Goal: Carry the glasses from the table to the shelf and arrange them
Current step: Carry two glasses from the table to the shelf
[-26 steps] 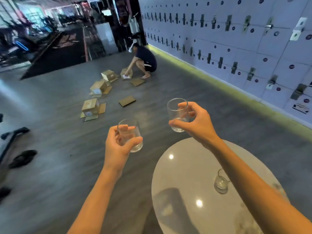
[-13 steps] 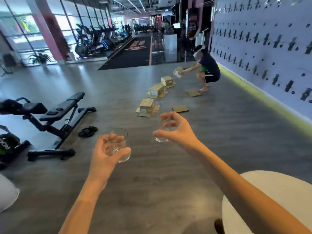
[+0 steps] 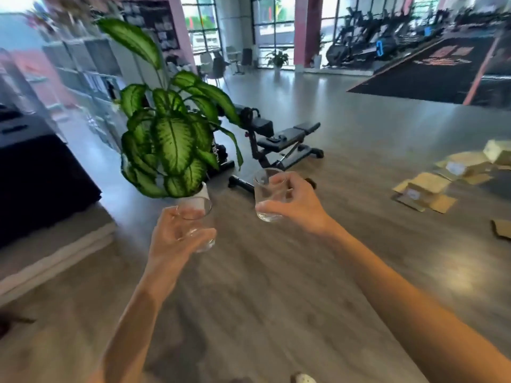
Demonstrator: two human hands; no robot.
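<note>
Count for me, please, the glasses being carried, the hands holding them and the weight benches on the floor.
Glasses: 2, the left glass and the right glass.
Hands: 2, the left hand and the right hand.
Weight benches: 1, the black bench.
Total: 5.

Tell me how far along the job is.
Done: two glasses picked up: left glass gripped in the left hand, right glass in the right hand. In hand: carrying both above the wood floor, beside a potted plant. Left: placing and arranging them on a shelf; blurred shelving shows far left.
</note>
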